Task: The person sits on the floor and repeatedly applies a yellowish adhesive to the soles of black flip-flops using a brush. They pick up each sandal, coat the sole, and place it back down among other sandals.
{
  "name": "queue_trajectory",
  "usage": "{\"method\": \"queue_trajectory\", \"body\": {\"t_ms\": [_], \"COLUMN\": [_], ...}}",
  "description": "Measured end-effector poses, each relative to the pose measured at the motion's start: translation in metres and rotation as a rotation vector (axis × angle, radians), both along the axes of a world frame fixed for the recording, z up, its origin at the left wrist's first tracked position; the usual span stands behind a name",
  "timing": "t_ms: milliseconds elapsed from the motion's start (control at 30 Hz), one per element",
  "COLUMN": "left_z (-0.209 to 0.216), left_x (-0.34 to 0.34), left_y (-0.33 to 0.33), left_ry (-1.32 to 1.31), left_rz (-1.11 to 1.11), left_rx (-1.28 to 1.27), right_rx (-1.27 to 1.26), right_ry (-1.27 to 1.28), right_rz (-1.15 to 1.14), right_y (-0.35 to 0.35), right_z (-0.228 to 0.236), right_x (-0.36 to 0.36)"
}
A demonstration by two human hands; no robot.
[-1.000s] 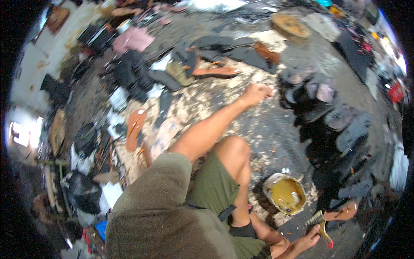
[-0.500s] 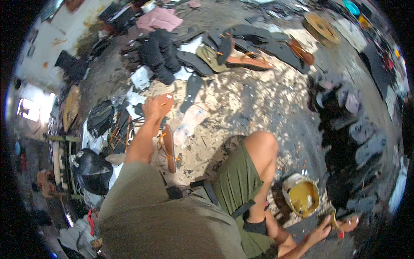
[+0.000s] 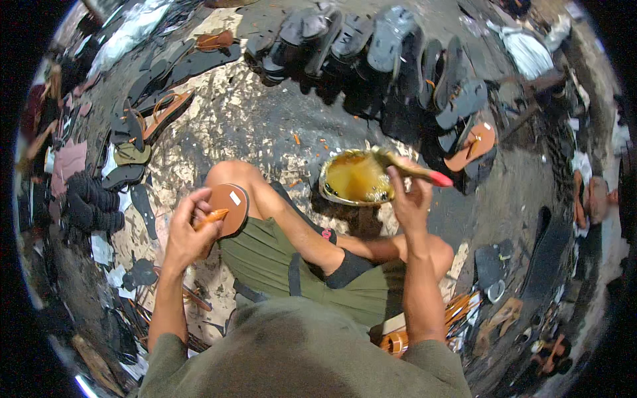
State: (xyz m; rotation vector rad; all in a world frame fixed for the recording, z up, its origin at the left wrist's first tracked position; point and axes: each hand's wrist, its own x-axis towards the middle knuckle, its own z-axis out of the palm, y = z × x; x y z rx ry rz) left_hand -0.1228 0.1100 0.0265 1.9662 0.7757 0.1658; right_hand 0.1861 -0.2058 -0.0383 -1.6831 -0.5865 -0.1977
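My left hand [image 3: 186, 232] grips a brown sandal sole [image 3: 237, 217] above my bent knee. The sole has a small white label, and an orange strap [image 3: 211, 217] stands out of it beside my fingers. My right hand [image 3: 411, 202] holds a brush [image 3: 413, 168] with a red-ended handle, its fingers pinched round the handle. The brush's bristle end is blurred and lies over the right rim of a pot [image 3: 324, 178] of yellow, glue-like liquid [image 3: 358, 174]. Whether the bristles touch the liquid I cannot tell.
A row of grey and black sandals [image 3: 391, 43] curves along the far side. On the right lies a brown sandal [image 3: 472, 146]. More sandals [image 3: 166, 113], black rolls [image 3: 86, 205] and scraps cover the left. Orange straps [image 3: 458, 312] lie beside my right elbow.
The view has turned to the right. My left hand has lifted the brown sole from the floor to my knee. My right hand has brought the brush to the pot.
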Motion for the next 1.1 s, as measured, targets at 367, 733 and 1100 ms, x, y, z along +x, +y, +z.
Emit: {"method": "queue_trajectory", "body": {"t_ms": [367,733,1100], "left_z": [0.008,0.011,-0.004], "left_x": [0.033,0.111,0.116], "left_y": [-0.016,-0.139,-0.148], "left_ry": [-0.177,-0.740,-0.801], "left_rz": [-0.427,0.003,-0.059], "left_rx": [0.734,-1.458,-1.768], "right_rx": [-0.216,0.047,-0.160], "right_ry": [0.144,0.226,-0.299], "right_rz": [-0.284,0.163,0.118], "right_y": [-0.092,0.069,0.053], "right_z": [0.085,0.099,0.098], "right_x": [0.026,-0.101,-0.081]}}
